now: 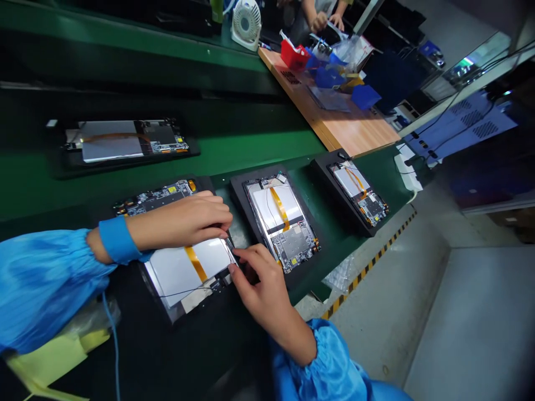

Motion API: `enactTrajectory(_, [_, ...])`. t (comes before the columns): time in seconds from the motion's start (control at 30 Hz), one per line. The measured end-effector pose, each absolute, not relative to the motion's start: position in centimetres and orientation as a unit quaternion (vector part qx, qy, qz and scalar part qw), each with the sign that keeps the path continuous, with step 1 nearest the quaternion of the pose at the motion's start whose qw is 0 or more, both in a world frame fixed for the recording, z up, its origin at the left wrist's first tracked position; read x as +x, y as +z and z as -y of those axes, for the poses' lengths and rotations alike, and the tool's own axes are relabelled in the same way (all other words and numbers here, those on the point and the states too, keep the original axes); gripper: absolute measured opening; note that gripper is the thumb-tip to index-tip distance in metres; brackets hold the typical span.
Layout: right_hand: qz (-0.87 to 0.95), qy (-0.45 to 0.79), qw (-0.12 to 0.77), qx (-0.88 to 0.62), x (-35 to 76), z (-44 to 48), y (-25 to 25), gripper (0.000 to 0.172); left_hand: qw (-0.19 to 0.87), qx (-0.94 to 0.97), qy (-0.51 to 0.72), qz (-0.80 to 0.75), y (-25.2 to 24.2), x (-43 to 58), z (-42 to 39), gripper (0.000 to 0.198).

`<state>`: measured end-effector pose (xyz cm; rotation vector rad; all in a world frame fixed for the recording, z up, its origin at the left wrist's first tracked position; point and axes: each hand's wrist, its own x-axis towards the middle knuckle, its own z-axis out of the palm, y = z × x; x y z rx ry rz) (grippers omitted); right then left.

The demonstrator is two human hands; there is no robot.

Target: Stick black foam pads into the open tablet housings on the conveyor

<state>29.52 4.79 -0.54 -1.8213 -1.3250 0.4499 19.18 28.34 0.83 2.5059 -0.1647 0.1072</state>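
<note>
Tablet (188,275), back open with battery pack (184,273) and orange tape (195,263) showing, lies in a black tray (165,316) at the near end of the green desk (267,161). Left hand (179,221): fingers (219,214) curled narrowly over the tablet's far edge. Right hand (263,284): fingers (246,257) closed at its right edge, on something thin, too hidden to identify. Three further opened tablets (282,223) rest in trays toward the right and far left, battery packs in place, circuit boards exposed; none shows a back cover.

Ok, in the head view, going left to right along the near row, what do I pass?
First open tablet, second open tablet, third open tablet, white power strip.
</note>
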Motion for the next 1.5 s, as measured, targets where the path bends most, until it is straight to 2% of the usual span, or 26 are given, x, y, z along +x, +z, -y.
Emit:
enactTrajectory(0.23, [0.58,0.141,0.406,-0.693,29.5,-5.7,-0.7,0.021,0.299,0.952,0.062,0.007,0.6,18.4,-30.1,0.025])
enactTrajectory(0.33, [0.542,0.202,0.405,-0.708,30.0,-6.5,-0.1,0.017,0.31,0.948,0.053,-0.042,0.4,18.4,-30.3,0.024])
enactTrajectory(0.5, [0.483,0.314,0.351,-0.739,30.8,-8.1,0.8,0.008,0.313,0.944,0.053,-0.086,0.3,18.5,-29.6,0.024])
enactTrajectory(0.6, [0.478,0.335,0.334,-0.74,31.2,-8.3,0.7,0.014,0.305,0.945,0.063,-0.099,0.4,18.5,-29.0,0.024])
enactTrajectory(1.0, [0.606,0.199,0.309,-0.705,31.6,-7.7,-0.9,0.019,0.304,0.945,0.084,-0.09,0.1,18.4,-29.4,0.016])
enactTrajectory(1.2, [0.656,0.135,0.32,-0.67,32.0,-8.3,-1.3,0.03,0.303,0.948,0.087,-0.041,0.2,18.5,-31.3,0.014])
enactTrajectory(1.3, [0.665,0.133,0.323,-0.66,32.4,-8.7,-1.7,0.035,0.274,0.955,0.108,-0.045,0.5,18.3,-31.7,0.014])
enactTrajectory(1.4, [0.656,0.159,0.324,-0.663,32.6,-8.9,-1.9,0.034,0.222,0.963,0.144,-0.058,0.9,18.0,-30.9,0.005])
enactTrajectory(1.5, [0.647,0.183,0.327,-0.665,32.6,-9.0,-1.7,0.033,0.164,0.971,0.173,-0.036,1.5,17.2,-28.5,0.014])
